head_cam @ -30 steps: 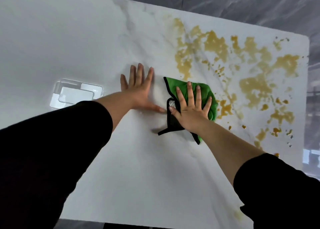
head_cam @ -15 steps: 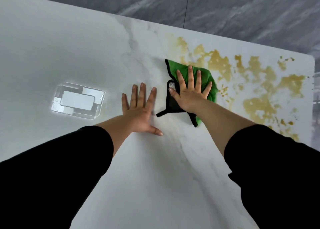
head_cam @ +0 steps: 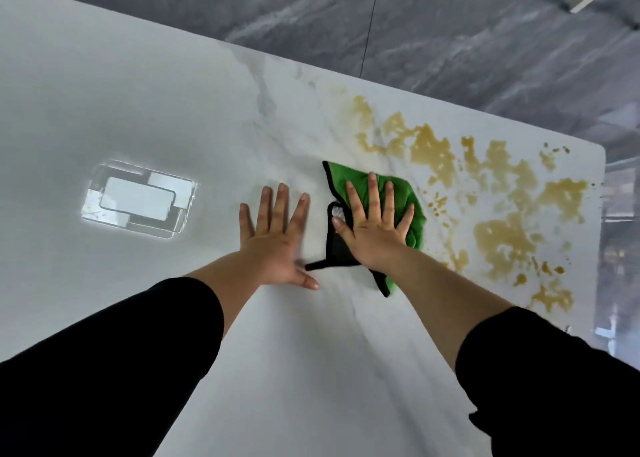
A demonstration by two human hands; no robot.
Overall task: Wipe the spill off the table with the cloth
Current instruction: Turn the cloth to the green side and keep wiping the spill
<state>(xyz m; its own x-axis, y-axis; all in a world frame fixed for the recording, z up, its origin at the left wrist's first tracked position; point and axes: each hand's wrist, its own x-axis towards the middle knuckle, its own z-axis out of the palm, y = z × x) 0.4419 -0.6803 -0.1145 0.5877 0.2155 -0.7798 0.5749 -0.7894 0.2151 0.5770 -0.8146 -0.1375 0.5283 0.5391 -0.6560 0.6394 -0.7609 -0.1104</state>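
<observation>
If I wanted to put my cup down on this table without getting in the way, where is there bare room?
Bare marble lies beyond the clear tray, along the far left of the table, and near the front edge between the two sleeves. Right of the green cloth is crowded: the yellow spill spreads to the table's right edge. The left hand and right hand fill the middle.

Crumpled green, black-edged cloth flat on white table, beside yellowish, perhaps sticky, spill.

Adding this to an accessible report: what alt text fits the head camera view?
A person's right hand presses a green cloth flat on a white marble table, beside a yellow-brown spill spread across the table's right side. The left hand rests flat beside it; a clear tray sits further left.
</observation>
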